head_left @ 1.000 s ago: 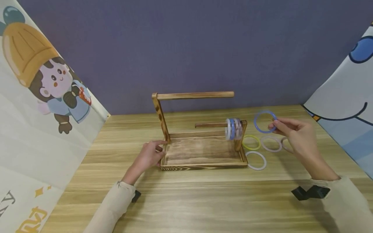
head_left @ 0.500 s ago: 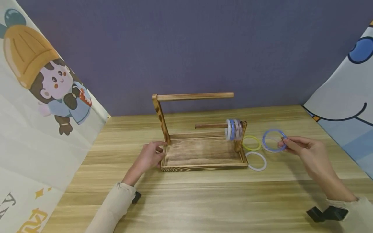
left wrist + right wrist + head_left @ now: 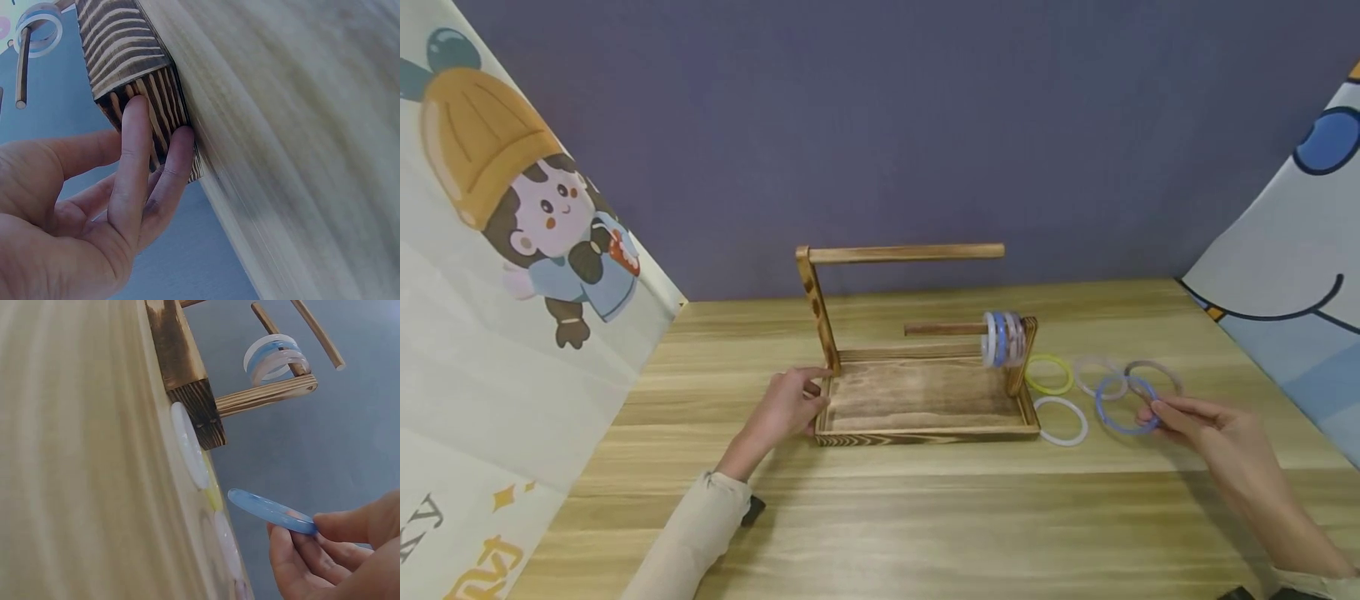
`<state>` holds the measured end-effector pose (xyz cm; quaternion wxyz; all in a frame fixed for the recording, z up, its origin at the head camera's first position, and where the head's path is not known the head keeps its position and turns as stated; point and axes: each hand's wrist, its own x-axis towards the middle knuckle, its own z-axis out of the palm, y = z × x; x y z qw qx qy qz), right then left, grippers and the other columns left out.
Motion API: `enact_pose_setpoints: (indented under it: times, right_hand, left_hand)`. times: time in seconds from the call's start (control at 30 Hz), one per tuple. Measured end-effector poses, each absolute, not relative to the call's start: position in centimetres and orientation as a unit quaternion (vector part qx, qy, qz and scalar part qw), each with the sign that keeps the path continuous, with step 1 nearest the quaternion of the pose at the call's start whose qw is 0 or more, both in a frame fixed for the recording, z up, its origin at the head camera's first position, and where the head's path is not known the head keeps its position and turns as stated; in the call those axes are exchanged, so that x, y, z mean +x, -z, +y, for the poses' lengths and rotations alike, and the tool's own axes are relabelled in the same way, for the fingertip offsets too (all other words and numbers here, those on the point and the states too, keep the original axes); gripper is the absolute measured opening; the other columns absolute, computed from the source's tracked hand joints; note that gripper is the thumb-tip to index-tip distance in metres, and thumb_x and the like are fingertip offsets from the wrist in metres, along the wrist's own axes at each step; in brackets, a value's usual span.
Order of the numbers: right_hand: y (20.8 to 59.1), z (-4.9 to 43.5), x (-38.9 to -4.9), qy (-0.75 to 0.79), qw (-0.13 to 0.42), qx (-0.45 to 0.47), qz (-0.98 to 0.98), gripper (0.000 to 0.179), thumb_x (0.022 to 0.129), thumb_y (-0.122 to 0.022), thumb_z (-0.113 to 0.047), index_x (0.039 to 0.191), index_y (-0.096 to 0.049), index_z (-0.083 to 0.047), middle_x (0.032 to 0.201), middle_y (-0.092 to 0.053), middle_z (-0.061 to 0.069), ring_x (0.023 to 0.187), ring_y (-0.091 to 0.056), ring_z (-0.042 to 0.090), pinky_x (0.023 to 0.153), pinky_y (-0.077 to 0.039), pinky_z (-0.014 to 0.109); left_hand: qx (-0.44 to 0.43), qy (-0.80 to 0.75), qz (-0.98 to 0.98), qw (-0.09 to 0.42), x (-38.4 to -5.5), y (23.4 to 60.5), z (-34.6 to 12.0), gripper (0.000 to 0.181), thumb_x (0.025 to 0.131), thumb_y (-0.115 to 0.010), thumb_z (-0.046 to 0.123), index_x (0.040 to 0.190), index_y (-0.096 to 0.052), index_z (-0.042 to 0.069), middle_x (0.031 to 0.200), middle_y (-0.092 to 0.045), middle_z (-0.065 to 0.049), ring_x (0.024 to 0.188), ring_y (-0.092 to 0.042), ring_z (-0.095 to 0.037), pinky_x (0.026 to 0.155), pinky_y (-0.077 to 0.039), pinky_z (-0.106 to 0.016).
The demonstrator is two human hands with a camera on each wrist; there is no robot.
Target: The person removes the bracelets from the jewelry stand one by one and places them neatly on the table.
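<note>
My right hand [image 3: 1232, 442] pinches a translucent blue bangle [image 3: 1101, 408] by its right side between thumb and fingers. The bangle is tilted above the table and overlaps two resting bangles in the head view. A wooden bangle stand [image 3: 925, 436] with a shallow tray base stands in the middle. My left hand [image 3: 786, 406] rests against the stand's left end; in the left wrist view its fairly straight fingers [image 3: 134, 137] touch the striped wood. On the stand's lower rod [image 3: 943, 329] hang several bangles [image 3: 1000, 339], white, blue and purplish, gathered near the right post.
Right of the stand lie a yellow bangle [image 3: 1049, 375], a white bangle [image 3: 1060, 421], a pale pink bangle [image 3: 1100, 362] and a brownish bangle [image 3: 1165, 372]. An upper rod [image 3: 910, 252] reaches right from the left post. A dark wall [image 3: 880, 125] stands behind the table.
My right hand has moved down, right and nearer with the blue bangle, away from the stand, lowering it over the bangles on the table. My left hand has stayed at the stand's left end.
</note>
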<state>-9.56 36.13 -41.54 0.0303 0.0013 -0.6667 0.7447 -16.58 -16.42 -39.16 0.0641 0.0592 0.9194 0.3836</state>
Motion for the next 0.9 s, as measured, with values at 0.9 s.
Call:
enact_pose_setpoints:
  times: [0.9]
  right_hand:
    - [42.6,37.0,-9.3,-0.474,-0.046,-0.041,-0.878,0.050,0.101,-0.061,-0.022,0.121,-0.056,0.024,0.082,-0.075,0.010,0.069,-0.073,0.019,0.063,-0.063,0.032]
  left_hand:
    - [0.055,-0.376,0.923,0.057,-16.4,39.0,-16.2,0.047,0.091,-0.069,0.000,0.136,-0.061,0.009,0.106,-0.068,-0.021,0.084,-0.070,-0.025,0.049,-0.060,-0.027]
